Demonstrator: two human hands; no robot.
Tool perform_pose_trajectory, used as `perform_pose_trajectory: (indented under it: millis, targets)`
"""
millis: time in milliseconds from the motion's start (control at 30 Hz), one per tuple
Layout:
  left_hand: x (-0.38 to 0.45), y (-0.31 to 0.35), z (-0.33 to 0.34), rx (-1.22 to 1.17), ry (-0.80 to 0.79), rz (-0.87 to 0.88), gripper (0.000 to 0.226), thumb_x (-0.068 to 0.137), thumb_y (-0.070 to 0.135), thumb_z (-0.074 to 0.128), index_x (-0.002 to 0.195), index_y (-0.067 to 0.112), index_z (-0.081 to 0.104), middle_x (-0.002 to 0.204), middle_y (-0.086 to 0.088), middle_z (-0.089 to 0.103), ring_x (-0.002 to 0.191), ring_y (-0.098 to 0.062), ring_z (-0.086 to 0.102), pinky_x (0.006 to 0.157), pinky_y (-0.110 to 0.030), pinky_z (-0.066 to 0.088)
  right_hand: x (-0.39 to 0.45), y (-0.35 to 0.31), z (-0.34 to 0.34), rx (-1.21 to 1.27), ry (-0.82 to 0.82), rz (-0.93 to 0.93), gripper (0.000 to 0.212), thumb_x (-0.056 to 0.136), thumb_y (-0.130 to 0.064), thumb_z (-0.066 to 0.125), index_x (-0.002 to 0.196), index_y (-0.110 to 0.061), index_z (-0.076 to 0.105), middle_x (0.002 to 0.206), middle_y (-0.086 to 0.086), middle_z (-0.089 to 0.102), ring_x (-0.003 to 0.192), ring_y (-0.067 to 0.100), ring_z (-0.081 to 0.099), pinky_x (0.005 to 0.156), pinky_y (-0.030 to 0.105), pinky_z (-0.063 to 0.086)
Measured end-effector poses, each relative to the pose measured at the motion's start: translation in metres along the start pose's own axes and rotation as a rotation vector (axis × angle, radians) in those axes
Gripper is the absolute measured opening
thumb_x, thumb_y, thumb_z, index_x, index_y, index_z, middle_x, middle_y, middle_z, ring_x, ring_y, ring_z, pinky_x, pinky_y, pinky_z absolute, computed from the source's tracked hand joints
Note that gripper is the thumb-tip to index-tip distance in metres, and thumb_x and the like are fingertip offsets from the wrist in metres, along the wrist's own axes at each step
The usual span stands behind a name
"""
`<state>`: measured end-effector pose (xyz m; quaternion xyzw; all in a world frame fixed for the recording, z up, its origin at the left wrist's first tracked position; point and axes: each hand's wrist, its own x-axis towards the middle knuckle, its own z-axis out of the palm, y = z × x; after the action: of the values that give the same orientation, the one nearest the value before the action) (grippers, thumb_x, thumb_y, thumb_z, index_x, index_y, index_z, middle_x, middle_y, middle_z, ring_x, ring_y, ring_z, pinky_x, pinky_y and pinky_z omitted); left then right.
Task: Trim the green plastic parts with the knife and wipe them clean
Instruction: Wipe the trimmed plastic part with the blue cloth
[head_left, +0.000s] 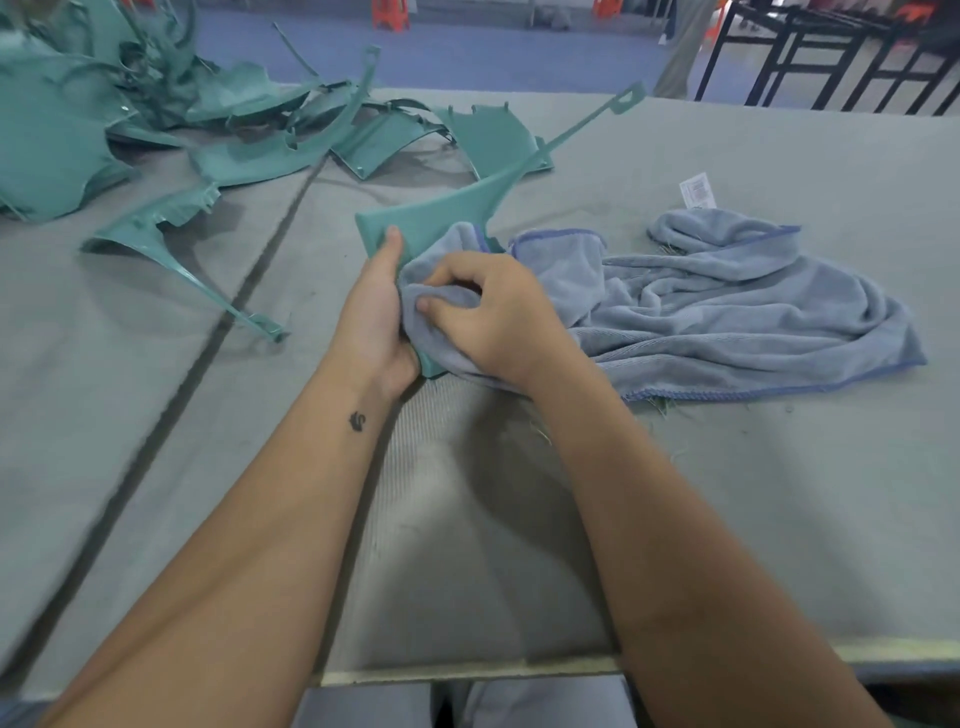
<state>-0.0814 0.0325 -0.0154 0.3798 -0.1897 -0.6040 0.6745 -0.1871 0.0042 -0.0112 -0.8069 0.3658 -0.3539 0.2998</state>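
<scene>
Two bare hands meet over one green plastic part (415, 221), which stands on edge on the grey table (727, 493) between them. One blue-grey cloth (727, 306) lies bunched to the right of the right hand, with a white tag at its far corner. One loose green piece (156, 234) with a long thin tail rests well to the left of the left hand, and a heap of more green parts (156, 93) sits beyond and left of both hands; the pieces in it overlap too much to count.

Closed around the near edge of the held part, the left hand (376, 322) has its palm turned toward the right hand and its thumb laid up flat against the part's face. Its forearm comes in from the lower left, with a small dark mark near the wrist. With fingers curled, the right hand (493, 317) pinches a fold of the cloth and presses it against the part just beside the left thumb. The cloth wraps over the part's lower half, while the part's narrow strip reaches away beyond the hands to the upper right. No knife shows near either hand.
</scene>
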Motion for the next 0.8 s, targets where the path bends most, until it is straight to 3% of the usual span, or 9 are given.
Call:
perform_pose_trajectory:
  millis: [100, 167, 267, 433, 567, 700, 800]
  targets:
    - [0.003, -0.003, 0.001, 0.056, 0.073, 0.057, 0.048, 0.102, 0.047, 0.037, 0.112, 0.01, 0.067, 0.101, -0.008, 0.075, 0.09, -0.021, 0.073, 0.071, -0.032, 0.061, 0.008, 0.01, -0.005, -0.159, 0.093, 0.071, 0.016, 0.088, -0.011, 0.053, 0.075, -0.016, 0.046, 0.07, 0.0, 0.051, 0.071, 0.022, 0.051, 0.071, 0.042, 0.044]
    - [0.005, -0.005, 0.001, 0.087, 0.096, 0.102, 0.046, 0.102, 0.046, 0.038, 0.114, 0.01, 0.066, 0.097, -0.007, 0.076, 0.087, -0.021, 0.074, 0.064, -0.032, 0.06, 0.011, 0.016, -0.007, -0.321, 0.141, 0.106, 0.01, 0.089, -0.013, 0.049, 0.081, -0.014, 0.043, 0.07, 0.002, 0.05, 0.07, 0.024, 0.05, 0.065, 0.042, 0.039]
    - [0.007, -0.005, -0.002, 0.093, 0.09, 0.122, 0.049, 0.102, 0.048, 0.037, 0.112, 0.011, 0.066, 0.098, -0.007, 0.076, 0.089, -0.021, 0.073, 0.063, -0.031, 0.059, 0.011, 0.017, -0.004, -0.437, 0.144, 0.126, 0.007, 0.092, -0.018, 0.047, 0.095, -0.012, 0.048, 0.075, 0.001, 0.049, 0.072, 0.022, 0.046, 0.061, 0.032, 0.031]
    - [0.008, -0.006, -0.002, 0.027, 0.043, 0.098, 0.064, 0.102, 0.05, 0.034, 0.082, 0.011, 0.08, 0.094, -0.01, 0.076, 0.087, -0.022, 0.074, 0.065, -0.03, 0.059, 0.003, 0.001, -0.006, -0.401, -0.063, 0.068, 0.032, 0.084, -0.022, 0.055, 0.061, -0.021, 0.033, 0.066, -0.003, 0.045, 0.073, 0.023, 0.046, 0.062, 0.029, 0.033]
    - [0.011, -0.006, -0.003, 0.017, 0.053, 0.162, 0.049, 0.104, 0.044, 0.035, 0.106, 0.007, 0.066, 0.093, -0.009, 0.076, 0.086, -0.021, 0.074, 0.067, -0.029, 0.059, -0.008, -0.013, 0.007, -0.306, -0.117, 0.021, 0.031, 0.076, -0.026, 0.062, 0.057, -0.017, 0.04, 0.056, -0.002, 0.047, 0.064, 0.019, 0.046, 0.054, 0.028, 0.032]
    - [0.009, -0.006, -0.006, 0.011, 0.067, 0.131, 0.049, 0.103, 0.046, 0.034, 0.105, 0.008, 0.066, 0.094, -0.009, 0.076, 0.085, -0.02, 0.074, 0.064, -0.029, 0.059, 0.0, -0.006, 0.012, -0.311, 0.051, 0.109, 0.025, 0.089, -0.029, 0.05, 0.068, -0.019, 0.04, 0.07, -0.002, 0.051, 0.072, 0.023, 0.048, 0.06, 0.031, 0.031]
    - [0.005, -0.006, -0.005, 0.048, 0.101, 0.078, 0.051, 0.101, 0.052, 0.036, 0.1, 0.012, 0.069, 0.093, -0.006, 0.076, 0.084, -0.021, 0.074, 0.062, -0.032, 0.06, 0.01, 0.007, 0.001, -0.479, 0.158, 0.203, 0.019, 0.095, -0.026, 0.041, 0.093, -0.014, 0.056, 0.093, 0.009, 0.063, 0.082, 0.029, 0.054, 0.06, 0.03, 0.028]
